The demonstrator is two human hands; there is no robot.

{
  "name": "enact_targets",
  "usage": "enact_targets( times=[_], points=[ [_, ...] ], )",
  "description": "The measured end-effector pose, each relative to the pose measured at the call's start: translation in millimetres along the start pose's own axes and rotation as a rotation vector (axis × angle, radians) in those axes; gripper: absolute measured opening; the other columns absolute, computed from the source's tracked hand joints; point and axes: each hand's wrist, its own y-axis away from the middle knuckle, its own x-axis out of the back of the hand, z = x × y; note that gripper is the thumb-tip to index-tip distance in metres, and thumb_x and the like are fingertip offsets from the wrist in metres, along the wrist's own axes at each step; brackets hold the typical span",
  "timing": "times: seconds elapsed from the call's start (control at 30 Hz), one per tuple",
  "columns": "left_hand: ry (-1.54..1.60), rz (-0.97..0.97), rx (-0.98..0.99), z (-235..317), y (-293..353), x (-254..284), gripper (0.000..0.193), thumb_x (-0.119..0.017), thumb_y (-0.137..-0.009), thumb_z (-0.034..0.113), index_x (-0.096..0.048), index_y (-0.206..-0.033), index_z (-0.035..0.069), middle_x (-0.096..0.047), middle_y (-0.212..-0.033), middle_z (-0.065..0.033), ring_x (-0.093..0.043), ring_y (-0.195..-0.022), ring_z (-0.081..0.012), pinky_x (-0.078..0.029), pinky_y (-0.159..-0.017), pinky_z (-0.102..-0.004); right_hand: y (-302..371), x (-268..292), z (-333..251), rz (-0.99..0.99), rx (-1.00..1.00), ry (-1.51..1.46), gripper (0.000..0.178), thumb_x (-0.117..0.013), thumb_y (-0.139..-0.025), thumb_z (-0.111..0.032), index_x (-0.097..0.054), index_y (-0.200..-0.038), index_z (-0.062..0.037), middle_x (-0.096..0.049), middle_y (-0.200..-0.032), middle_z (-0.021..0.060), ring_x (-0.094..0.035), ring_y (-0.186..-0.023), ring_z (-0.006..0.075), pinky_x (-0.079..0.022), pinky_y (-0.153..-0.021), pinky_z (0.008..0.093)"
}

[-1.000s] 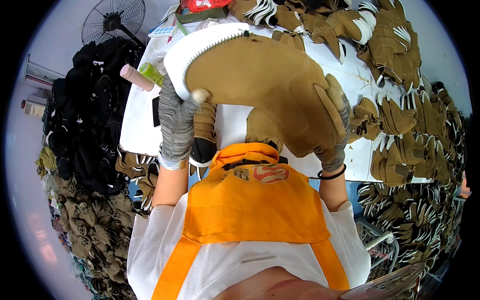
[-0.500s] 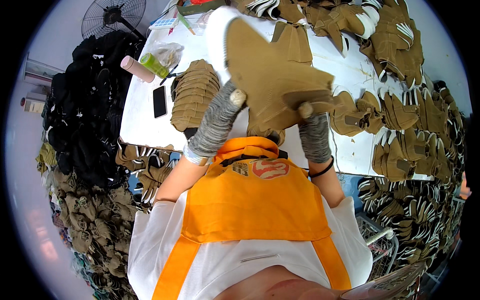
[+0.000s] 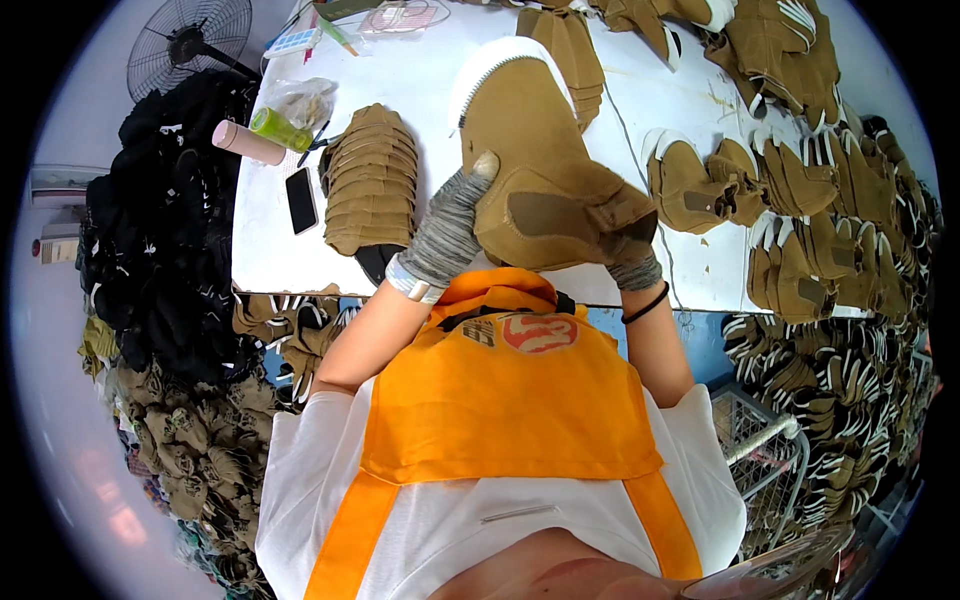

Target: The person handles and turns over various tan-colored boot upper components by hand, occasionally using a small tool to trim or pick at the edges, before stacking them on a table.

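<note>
Both hands hold a brown shoe upper above the near part of the white table. Its rounded toe end points away from me and has a white edge with stitching along the seam; a darker brown patch shows near its lower end. My left hand, in a grey glove with a bare thumb tip, is closed on the upper's left edge, thumb on top. At the right end my right hand grips the folded collar part; most of its fingers are hidden beneath or behind the material.
Stacked brown uppers lie left of my hands, beside a black phone, a pink bottle and a green bottle. More uppers line the right side. A fan and a black heap stand left of the table.
The shoe upper was blurred and higher; now it is steadier, turned so its dark patch shows, and nearer to me. My right hand has slid under its right end. The view has shifted slightly.
</note>
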Motion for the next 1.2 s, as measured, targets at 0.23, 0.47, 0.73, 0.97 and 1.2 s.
enact_targets(
  times=[0.23, 0.47, 0.73, 0.97, 1.2],
  points=[
    [-0.527, 0.359, 0.195, -97, -27, 142, 0.061, -0.058, -0.088, 0.045, -0.051, -0.122, -0.005, -0.059, -0.113, -0.0141, -0.056, -0.105, -0.0194, -0.048, -0.089, -0.0307, 34, 8, 74, -0.211, -0.349, 0.578, 0.046, -0.066, -0.078, -0.008, -0.052, -0.121, -0.0052, -0.059, -0.113, 0.0108, -0.059, -0.095, 0.0227, -0.050, -0.083, 0.0313],
    [0.029, 0.272, 0.193, -69, -42, 110, 0.046, -0.060, -0.090, 0.027, -0.049, -0.121, -0.006, -0.060, -0.112, -0.0162, -0.061, -0.096, -0.0246, -0.053, -0.084, -0.0344, 13, 3, 89, -0.406, -0.138, 1.319, 0.046, -0.047, -0.093, -0.028, -0.039, -0.135, -0.0108, -0.047, -0.134, 0.0087, -0.045, -0.121, 0.0242, -0.035, -0.104, 0.0329],
    [0.019, 0.274, 0.256, -69, -31, 122, 0.045, -0.063, -0.089, 0.026, -0.050, -0.119, -0.005, -0.061, -0.109, -0.0129, -0.061, -0.095, -0.0225, -0.053, -0.083, -0.0325, 7, 18, 112, 0.195, -0.625, -0.821, 0.035, -0.031, -0.099, -0.016, -0.041, -0.131, -0.0043, -0.050, -0.127, 0.0099, -0.048, -0.115, 0.0236, -0.043, -0.097, 0.0352],
    [-0.384, 0.454, 0.370, -132, -25, 183, 0.055, -0.063, -0.087, 0.038, -0.052, -0.122, -0.004, -0.063, -0.102, -0.0100, -0.058, -0.087, -0.0199, -0.049, -0.075, -0.0301, 58, 7, 155, -0.187, -0.194, 1.135, 0.040, -0.064, -0.082, -0.013, -0.050, -0.118, -0.0007, -0.057, -0.112, 0.0162, -0.056, -0.100, 0.0272, -0.047, -0.088, 0.0325],
    [-0.624, 0.380, 0.137, -143, -42, 195, 0.051, -0.055, -0.092, 0.040, -0.053, -0.121, -0.002, -0.061, -0.111, -0.0135, -0.056, -0.098, -0.0206, -0.042, -0.089, -0.0297, 44, -19, 131, 0.353, -0.518, 0.209, 0.037, -0.055, -0.092, -0.032, -0.053, -0.114, -0.0025, -0.062, -0.094, 0.0147, -0.060, -0.086, 0.0216, -0.048, -0.074, 0.0338]
  ],
)
